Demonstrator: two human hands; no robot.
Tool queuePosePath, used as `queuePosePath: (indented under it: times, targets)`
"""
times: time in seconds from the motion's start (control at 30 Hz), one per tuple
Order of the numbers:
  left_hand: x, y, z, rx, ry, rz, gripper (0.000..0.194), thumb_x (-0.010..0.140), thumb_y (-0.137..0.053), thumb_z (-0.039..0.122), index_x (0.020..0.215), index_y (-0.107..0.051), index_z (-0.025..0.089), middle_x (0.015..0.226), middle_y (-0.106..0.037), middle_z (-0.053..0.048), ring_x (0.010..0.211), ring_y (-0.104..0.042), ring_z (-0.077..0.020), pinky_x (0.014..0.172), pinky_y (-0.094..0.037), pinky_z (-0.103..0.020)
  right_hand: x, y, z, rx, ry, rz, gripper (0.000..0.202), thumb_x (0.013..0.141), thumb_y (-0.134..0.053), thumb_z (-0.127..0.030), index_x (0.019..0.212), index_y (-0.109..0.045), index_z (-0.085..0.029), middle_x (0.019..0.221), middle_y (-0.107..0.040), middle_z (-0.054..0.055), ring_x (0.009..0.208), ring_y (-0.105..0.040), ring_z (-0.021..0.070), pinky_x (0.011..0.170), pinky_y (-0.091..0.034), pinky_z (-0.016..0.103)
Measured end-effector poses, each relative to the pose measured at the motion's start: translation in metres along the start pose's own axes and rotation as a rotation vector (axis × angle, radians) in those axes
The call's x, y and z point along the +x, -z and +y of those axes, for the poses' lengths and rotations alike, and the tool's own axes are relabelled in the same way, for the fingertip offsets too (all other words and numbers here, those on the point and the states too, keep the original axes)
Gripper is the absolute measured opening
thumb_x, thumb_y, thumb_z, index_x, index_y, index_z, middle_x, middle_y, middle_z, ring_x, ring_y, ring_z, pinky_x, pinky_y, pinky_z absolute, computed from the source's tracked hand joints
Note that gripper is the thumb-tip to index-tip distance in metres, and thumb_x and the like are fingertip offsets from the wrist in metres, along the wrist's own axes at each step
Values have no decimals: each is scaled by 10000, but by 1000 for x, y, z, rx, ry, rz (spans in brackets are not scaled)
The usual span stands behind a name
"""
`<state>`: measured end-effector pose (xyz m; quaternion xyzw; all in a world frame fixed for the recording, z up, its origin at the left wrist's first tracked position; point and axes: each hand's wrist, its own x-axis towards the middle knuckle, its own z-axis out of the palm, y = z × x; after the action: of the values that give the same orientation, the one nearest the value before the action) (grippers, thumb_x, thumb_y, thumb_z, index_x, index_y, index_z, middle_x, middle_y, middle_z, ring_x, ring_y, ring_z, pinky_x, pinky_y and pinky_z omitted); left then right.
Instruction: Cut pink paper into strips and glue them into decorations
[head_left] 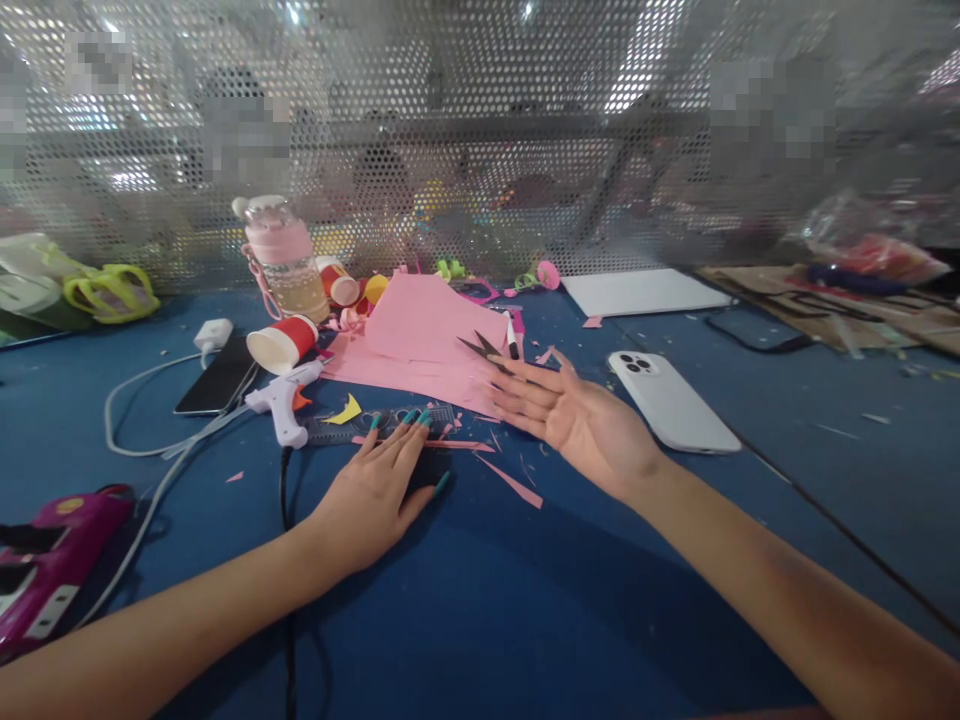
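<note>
While a perforated metal screen (465, 180) is closing off the far side, a blue tabletop (525, 620) is spreading beneath everything. Pink sheets (427, 325) are overlapping at twelve o'clock, where both hands can reach them. The right hand (600, 430), towards one o'clock, is turning its palm up, its fingers extended and slightly apart, its thumb apart too. The left hand (367, 505), towards eleven, is lying palm down, fingers nearly together and thumb apart; its fingertips are resting on a clear stencil ruler (337, 428), probably to steady it, though how hard they are pressing cannot be told. A white smartphone (675, 400) is lying camera side up at two o'clock, seemingly set aside from the scraps. A white glue gun (289, 405) is sitting at ten o'clock, its nozzle pointing away from the hands, perhaps for safety. Scissors (484, 348) are showing parted blades over the pink sheets, just beyond the right fingers; whether those are holding the handles cannot be told. Smallest of all, a yellow scrap (345, 410) is lying by the ruler, and a pink sliver (514, 482) is pointing towards the right hand's side.
</note>
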<state>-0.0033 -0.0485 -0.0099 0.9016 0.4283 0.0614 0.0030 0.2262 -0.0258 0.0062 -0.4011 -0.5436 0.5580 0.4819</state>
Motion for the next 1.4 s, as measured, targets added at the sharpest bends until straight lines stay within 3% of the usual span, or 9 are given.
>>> queuePosePath:
  times: [0.13,0.4,0.6,0.8,1.03,1.17,1.23,1.3,1.4]
  targets:
    - [0,-2,-1,20,-15,24,510,882,-396,331,1288,-334,28,1306,-465,-193,1234,-401,-266,1012,-339,-469,0,0,-4,195,-122,-55,526,927,-127,-429,1121,-564,-209,1233,-572,63,1157,-500,195,967,-428,418]
    - [-1,-4,-2,51,-35,64,501,884,-393,338,1280,-352,35,1291,-485,-187,1210,-439,-256,1001,-358,-461,1,-5,5,320,-98,123,202,583,-780,-244,771,-707,-230,849,-725,-7,715,-661,107,721,-544,212]
    - [-1,-4,-2,52,-36,58,500,885,-389,350,1277,-360,41,1298,-480,-180,1217,-430,-257,1002,-355,-469,2,0,6,218,-91,173,184,517,-805,-334,599,-698,-209,597,-693,-9,349,-454,28,370,-462,170]
    - [0,-4,-2,43,-39,58,497,886,-389,348,1273,-366,35,1298,-480,-182,1220,-423,-263,1003,-355,-470,3,7,2,166,-64,247,253,434,-834,-354,485,-632,-210,514,-650,-21,525,-610,105,422,-511,183]
    - [-1,-5,-3,37,-44,71,488,894,-368,353,1272,-369,45,1295,-484,-182,1221,-424,-260,1005,-355,-467,3,14,3,-77,22,330,369,595,-743,-418,403,-512,-203,308,-484,-57,265,-474,93,444,-556,297]
    - [-1,-6,-3,32,-43,81,491,894,-363,358,1276,-367,49,1290,-489,-180,1213,-435,-259,1002,-364,-462,2,15,2,-441,237,309,232,815,-525,-357,869,-682,-196,892,-707,88,759,-685,228,735,-565,415]
    - [-1,-7,-4,34,-45,92,493,894,-365,359,1275,-365,45,1286,-492,-184,1214,-432,-260,1001,-366,-459,1,13,1,-736,407,231,359,851,-463,-264,1200,-541,-246,1303,-503,71,1219,-425,276,983,-387,490]
    - [-1,-8,-4,30,-45,99,488,895,-362,356,1273,-364,47,1280,-497,-188,1217,-427,-259,1002,-367,-456,-3,7,1,-975,512,147,528,863,-435,-226,1370,-302,-293,1446,-292,19,1340,-136,268,1064,-208,534]
    - [-2,-9,-5,10,-40,105,477,898,-354,355,1281,-350,71,1283,-498,-179,1224,-419,-251,1003,-365,-455,-11,-5,3,-1053,527,2,570,897,-358,-211,1417,-138,-288,1440,-304,28,1329,-216,238,1067,-240,506]
